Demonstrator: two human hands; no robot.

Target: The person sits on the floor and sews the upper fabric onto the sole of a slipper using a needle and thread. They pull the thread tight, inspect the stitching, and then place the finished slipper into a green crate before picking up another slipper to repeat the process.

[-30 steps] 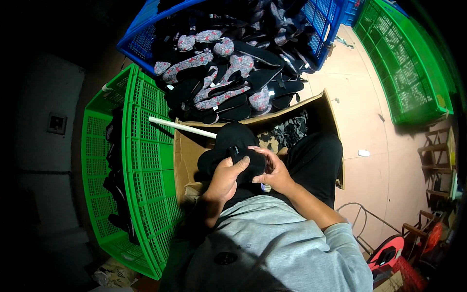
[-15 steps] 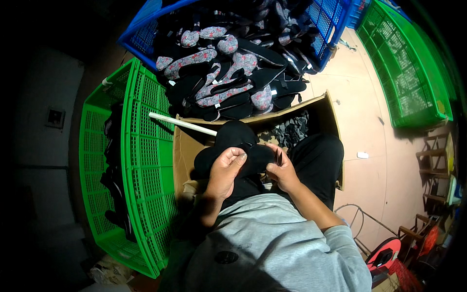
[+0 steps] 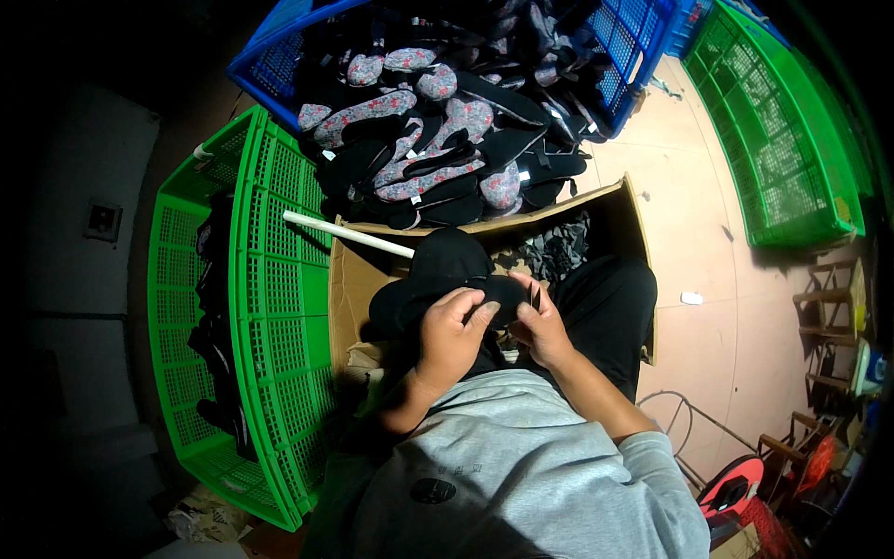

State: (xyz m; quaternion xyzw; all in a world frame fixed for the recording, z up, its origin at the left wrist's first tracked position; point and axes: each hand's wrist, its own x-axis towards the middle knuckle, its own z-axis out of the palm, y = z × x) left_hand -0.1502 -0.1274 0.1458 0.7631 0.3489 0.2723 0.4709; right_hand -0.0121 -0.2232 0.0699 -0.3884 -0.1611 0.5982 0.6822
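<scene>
- Hiding much of the black shoe upper (image 3: pixel 438 279) are the two hands closed over its near edge; its dark cloth runs into the dark trousers (image 3: pixel 605 307) behind it, so its near outline is hard to trace.
- Folded round the upper's near middle, the left hand (image 3: pixel 447 340) has its fingers curled shut on the cloth, thumb laid across the top.
- The right hand (image 3: pixel 540 326) sits just right of the left, fingers bent and pinching the upper's right edge; a thin dark thing stands up between its fingertips, too small to tell what it is.
- The upper lies over the cardboard box (image 3: pixel 358 279), just in front of the person's chest and between the knees; the box's inside is mostly covered, with only dark scraps (image 3: pixel 559 247) showing at its far right.
- A white rod (image 3: pixel 349 235) lies across the box's far left corner, one end resting on the green crate (image 3: pixel 279 317) to the left.
- That crate is partly in shadow; black pieces (image 3: pixel 219 335) hang along its left wall, their shape unclear.
- Far off, a blue crate (image 3: pixel 270 65) holds a heap of floral and black shoe uppers (image 3: pixel 438 140), cut off by the picture's top edge.
- A second green crate (image 3: pixel 782 140) stands far right, bent by the lens.
</scene>
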